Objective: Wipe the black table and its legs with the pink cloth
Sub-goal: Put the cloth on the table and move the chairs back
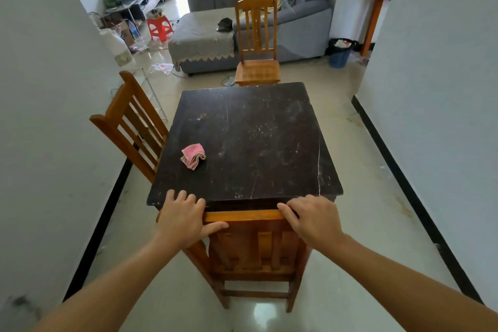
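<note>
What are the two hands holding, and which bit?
The left hand and right hand grip the nearest wooden chair by its top rail, one at each end. The pink cloth lies unheld on the black table.

Legs of black table (256,137) mostly hidden, near chair (244,215) seat — beneath it

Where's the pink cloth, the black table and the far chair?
pink cloth (193,156), head view, its middle.
black table (256,129), head view, bare top.
far chair (257,69), head view, its seat.
</note>
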{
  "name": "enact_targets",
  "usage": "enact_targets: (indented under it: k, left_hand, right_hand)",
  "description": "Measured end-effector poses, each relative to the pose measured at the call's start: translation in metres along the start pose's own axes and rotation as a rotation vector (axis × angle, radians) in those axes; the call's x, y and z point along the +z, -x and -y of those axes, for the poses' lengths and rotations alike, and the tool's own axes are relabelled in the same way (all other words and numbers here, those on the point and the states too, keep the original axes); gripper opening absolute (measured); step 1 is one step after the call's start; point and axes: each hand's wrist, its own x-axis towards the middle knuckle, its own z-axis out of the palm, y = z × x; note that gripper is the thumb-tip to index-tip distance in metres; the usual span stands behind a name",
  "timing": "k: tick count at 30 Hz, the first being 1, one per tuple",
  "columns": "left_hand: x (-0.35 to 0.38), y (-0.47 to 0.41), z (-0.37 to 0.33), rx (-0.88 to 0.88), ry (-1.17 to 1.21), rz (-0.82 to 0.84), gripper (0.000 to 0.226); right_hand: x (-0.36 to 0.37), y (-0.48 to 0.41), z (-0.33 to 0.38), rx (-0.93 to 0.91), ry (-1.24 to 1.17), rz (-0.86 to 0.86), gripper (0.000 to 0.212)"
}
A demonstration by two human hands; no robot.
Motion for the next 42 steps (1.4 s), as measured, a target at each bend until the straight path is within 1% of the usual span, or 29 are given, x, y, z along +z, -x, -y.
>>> enact_targets:
  k: [3,5,7,9,12,13,15,17,19,21,24,26,28,31,34,36,39,42]
  left_hand:
    - [0.007,0.029,-0.008,-0.024,0.045,0.054,0.095]
    - [0.020,0.045,-0.019,-0.040,0.131,0.069,0.095]
    - [0.032,0.057,-0.035,-0.075,0.187,0.053,0.091]
    - [0.039,0.068,-0.045,-0.142,0.234,0.000,0.085]
    - [0.050,0.081,-0.041,-0.252,0.310,-0.050,0.076]
    - [0.051,0.083,-0.039,-0.270,0.320,-0.048,0.072]
    - [0.053,0.081,-0.034,-0.310,0.344,-0.040,0.057]
    - [0.052,0.074,-0.030,-0.350,0.410,-0.032,0.049]
    - [0.053,0.063,-0.022,-0.337,0.419,-0.020,0.047]
    - [0.058,0.051,-0.011,-0.329,0.422,-0.013,0.045]
    - [0.063,0.028,0.006,-0.378,0.458,0.025,0.039]
    - [0.063,0.016,0.009,-0.405,0.498,0.034,0.038]
    - [0.060,0.009,0.004,-0.409,0.522,0.036,0.037]
    - [0.053,0.005,-0.012,-0.370,0.555,0.074,0.044]
    - [0.049,0.007,-0.018,-0.377,0.585,0.089,0.049]
    - [0.051,0.012,-0.012,-0.370,0.571,0.081,0.049]
    - [0.055,0.023,0.000,-0.336,0.516,0.066,0.047]
    - [0.060,0.033,0.008,-0.348,0.528,0.069,0.045]
  right_hand:
    - [0.003,0.022,-0.003,-0.023,0.050,0.001,0.063]
    - [0.003,0.033,-0.005,0.015,0.070,0.087,0.067]
    - [0.005,0.037,-0.009,0.099,0.046,0.217,0.066]
    - [0.008,0.024,-0.015,0.205,-0.023,0.344,0.057]
    - [0.009,-0.002,-0.021,0.426,-0.203,0.524,0.050]
    - [0.011,-0.006,-0.022,0.470,-0.235,0.567,0.050]
    - [0.015,-0.004,-0.020,0.477,-0.190,0.622,0.051]
    - [0.017,0.002,-0.015,0.451,-0.089,0.594,0.050]
    - [0.018,0.005,-0.010,0.437,-0.042,0.536,0.050]
    - [0.020,0.008,-0.004,0.438,-0.027,0.502,0.049]
    - [0.025,0.005,0.006,0.471,-0.050,0.415,0.044]
    - [0.025,-0.005,0.006,0.481,-0.067,0.354,0.039]
    - [0.024,-0.018,-0.002,0.479,-0.018,0.339,0.038]
    - [0.022,-0.027,-0.022,0.551,0.055,0.370,0.038]
    - [0.021,-0.031,-0.028,0.593,0.104,0.504,0.038]
    - [0.022,-0.028,-0.020,0.597,0.131,0.547,0.036]
    - [0.028,-0.017,-0.006,0.589,0.127,0.541,0.037]
    - [0.031,-0.002,0.006,0.568,0.126,0.541,0.038]
